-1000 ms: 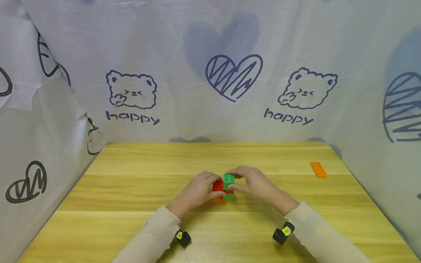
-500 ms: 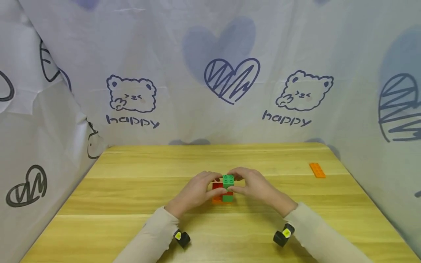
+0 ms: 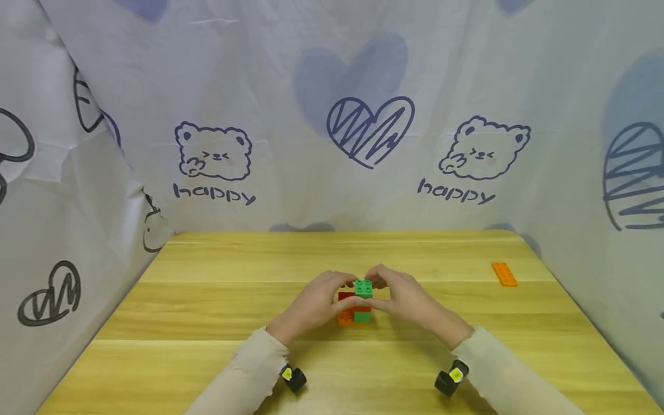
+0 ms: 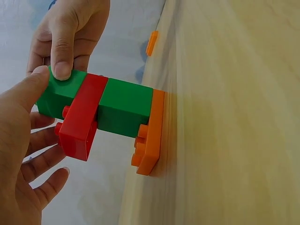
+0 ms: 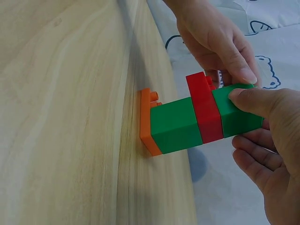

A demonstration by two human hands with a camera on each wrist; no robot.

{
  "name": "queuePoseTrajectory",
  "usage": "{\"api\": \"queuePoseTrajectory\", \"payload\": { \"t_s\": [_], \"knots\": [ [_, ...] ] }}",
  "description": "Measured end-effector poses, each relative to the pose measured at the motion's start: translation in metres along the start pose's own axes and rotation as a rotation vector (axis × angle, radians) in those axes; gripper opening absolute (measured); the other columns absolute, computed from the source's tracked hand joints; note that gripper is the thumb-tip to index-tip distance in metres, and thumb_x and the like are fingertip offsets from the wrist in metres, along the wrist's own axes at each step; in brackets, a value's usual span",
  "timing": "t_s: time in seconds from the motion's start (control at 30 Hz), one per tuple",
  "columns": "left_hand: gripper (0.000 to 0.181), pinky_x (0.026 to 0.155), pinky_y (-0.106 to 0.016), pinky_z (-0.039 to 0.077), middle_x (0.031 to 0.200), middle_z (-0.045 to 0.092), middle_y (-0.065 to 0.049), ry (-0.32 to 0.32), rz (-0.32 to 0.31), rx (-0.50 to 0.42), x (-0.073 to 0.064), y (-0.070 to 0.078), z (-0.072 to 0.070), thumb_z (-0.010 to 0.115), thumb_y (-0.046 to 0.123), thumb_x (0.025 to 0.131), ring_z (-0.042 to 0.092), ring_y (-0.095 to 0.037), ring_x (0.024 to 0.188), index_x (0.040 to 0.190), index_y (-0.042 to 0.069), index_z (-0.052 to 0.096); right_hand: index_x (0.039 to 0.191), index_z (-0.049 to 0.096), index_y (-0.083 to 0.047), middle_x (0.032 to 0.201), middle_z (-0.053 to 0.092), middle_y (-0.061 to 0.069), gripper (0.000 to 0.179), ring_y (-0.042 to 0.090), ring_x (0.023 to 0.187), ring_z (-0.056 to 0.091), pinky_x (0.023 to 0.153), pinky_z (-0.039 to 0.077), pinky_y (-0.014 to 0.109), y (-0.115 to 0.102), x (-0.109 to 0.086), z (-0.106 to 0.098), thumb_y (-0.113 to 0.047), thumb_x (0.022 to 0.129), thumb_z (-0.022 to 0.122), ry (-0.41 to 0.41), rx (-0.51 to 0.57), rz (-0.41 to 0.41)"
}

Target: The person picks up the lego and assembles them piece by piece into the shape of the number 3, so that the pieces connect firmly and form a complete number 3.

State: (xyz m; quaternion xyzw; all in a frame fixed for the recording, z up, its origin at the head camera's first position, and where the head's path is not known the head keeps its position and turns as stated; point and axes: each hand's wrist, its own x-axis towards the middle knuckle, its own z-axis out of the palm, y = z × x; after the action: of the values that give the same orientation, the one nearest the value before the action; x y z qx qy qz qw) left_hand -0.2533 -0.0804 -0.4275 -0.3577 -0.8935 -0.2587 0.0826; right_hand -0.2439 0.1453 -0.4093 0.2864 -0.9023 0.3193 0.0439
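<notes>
A small stack of toy building bricks stands upright mid-table in the head view. An orange plate (image 4: 156, 126) lies at its base on the tabletop. Above that come a lower green brick (image 5: 176, 125), then a red brick (image 4: 84, 115) jutting out to the left with studs bare on its overhang. The upper green brick (image 3: 363, 286) forms the top, four-sided and studded. My left hand (image 3: 319, 300) pinches this top brick from the left, its thumb across the near face. From the right, my right hand (image 3: 417, 300) pinches the same brick, the thumbs meeting in front.
A second orange plate (image 3: 505, 274) lies flat toward the table's far right. The wooden table (image 3: 223, 357) ends at a printed cloth (image 3: 290, 190) hanging behind and at both sides. A small black device (image 3: 294, 378) sits at each wrist.
My left hand has shifted up and right from the red brick's level to the upper green brick. My right hand stays at that brick. The stack holds its place.
</notes>
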Motion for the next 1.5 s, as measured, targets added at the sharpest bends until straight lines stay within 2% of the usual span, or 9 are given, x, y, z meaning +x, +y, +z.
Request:
{"api": "queuePoseTrajectory", "payload": {
  "t_s": [0.1, 0.33, 0.47, 0.57, 0.73, 0.93, 1.17, 1.5],
  "knots": [
    [0.053, 0.092, -0.037, 0.049, 0.124, 0.063, -0.001, 0.001, -0.005, 0.003, 0.0, 0.001, 0.001, 0.052, 0.054, 0.096, 0.056, -0.018, 0.111, 0.128, 0.014, 0.062, 0.114, 0.059, -0.012, 0.107, 0.066, 0.0, 0.037, 0.026, 0.1, 0.065, 0.088, 0.052, 0.045, 0.001, -0.001, 0.001, -0.024, 0.085, 0.078, 0.0, -0.002, -0.01],
    [0.053, 0.094, -0.038, 0.048, 0.123, 0.063, 0.0, 0.001, -0.002, 0.016, 0.0, 0.0, 0.002, 0.05, 0.055, 0.096, 0.056, -0.017, 0.113, 0.13, 0.015, 0.061, 0.11, 0.06, -0.016, 0.105, 0.065, -0.005, 0.034, 0.02, 0.098, 0.064, 0.087, 0.053, 0.042, -0.001, -0.003, 0.001, -0.025, 0.084, 0.079, 0.003, -0.026, -0.022],
    [0.048, 0.094, -0.036, 0.048, 0.123, 0.063, 0.001, 0.017, 0.006, 0.004, 0.001, 0.0, 0.002, 0.056, 0.051, 0.095, 0.056, -0.016, 0.112, 0.128, 0.016, 0.062, 0.11, 0.059, -0.017, 0.105, 0.065, -0.004, 0.033, 0.022, 0.098, 0.064, 0.086, 0.053, 0.041, 0.0, -0.003, 0.0, -0.025, 0.085, 0.079, 0.0, -0.051, -0.039],
    [0.044, 0.091, -0.034, 0.049, 0.119, 0.064, 0.001, 0.03, 0.005, -0.038, 0.003, 0.0, 0.002, 0.062, 0.046, 0.094, 0.057, -0.014, 0.107, 0.125, 0.015, 0.064, 0.11, 0.059, -0.017, 0.105, 0.065, -0.004, 0.034, 0.023, 0.098, 0.064, 0.086, 0.053, 0.04, -0.001, -0.003, -0.002, -0.025, 0.085, 0.079, 0.001, -0.071, -0.052],
    [0.044, 0.087, -0.035, 0.05, 0.115, 0.065, -0.002, 0.033, 0.007, -0.105, 0.005, 0.0, 0.003, 0.065, 0.044, 0.093, 0.058, -0.018, 0.104, 0.124, 0.012, 0.065, 0.117, 0.059, -0.016, 0.11, 0.065, -0.004, 0.039, 0.022, 0.101, 0.063, 0.087, 0.052, 0.04, -0.001, -0.004, -0.006, -0.028, 0.085, 0.078, -0.006, -0.115, -0.058],
    [0.049, 0.092, -0.039, 0.049, 0.119, 0.064, -0.002, 0.032, -0.01, -0.079, 0.005, 0.0, 0.0, 0.064, 0.046, 0.093, 0.057, -0.019, 0.109, 0.126, 0.011, 0.064, 0.127, 0.059, -0.011, 0.118, 0.065, 0.001, 0.051, 0.02, 0.105, 0.061, 0.09, 0.051, 0.041, 0.005, -0.006, -0.014, -0.033, 0.085, 0.078, -0.008, -0.208, -0.09],
    [0.05, 0.098, -0.042, 0.045, 0.123, 0.062, -0.002, 0.005, -0.027, -0.022, 0.003, 0.001, -0.004, 0.061, 0.049, 0.093, 0.055, -0.021, 0.116, 0.128, 0.013, 0.063, 0.13, 0.058, -0.009, 0.122, 0.064, 0.004, 0.056, 0.023, 0.111, 0.06, 0.092, 0.049, 0.045, 0.019, -0.013, -0.028, -0.041, 0.087, 0.074, 0.022, -0.248, -0.055],
    [0.049, 0.097, -0.038, 0.045, 0.12, 0.062, 0.0, 0.023, -0.02, -0.005, 0.001, 0.001, 0.0, 0.063, 0.048, 0.093, 0.055, -0.019, 0.113, 0.127, 0.013, 0.064, 0.13, 0.058, -0.004, 0.128, 0.06, 0.013, 0.053, 0.033, 0.115, 0.057, 0.097, 0.044, 0.053, 0.053, -0.03, -0.051, -0.042, 0.094, 0.065, 0.096, -0.312, 0.048]
  ]
}}
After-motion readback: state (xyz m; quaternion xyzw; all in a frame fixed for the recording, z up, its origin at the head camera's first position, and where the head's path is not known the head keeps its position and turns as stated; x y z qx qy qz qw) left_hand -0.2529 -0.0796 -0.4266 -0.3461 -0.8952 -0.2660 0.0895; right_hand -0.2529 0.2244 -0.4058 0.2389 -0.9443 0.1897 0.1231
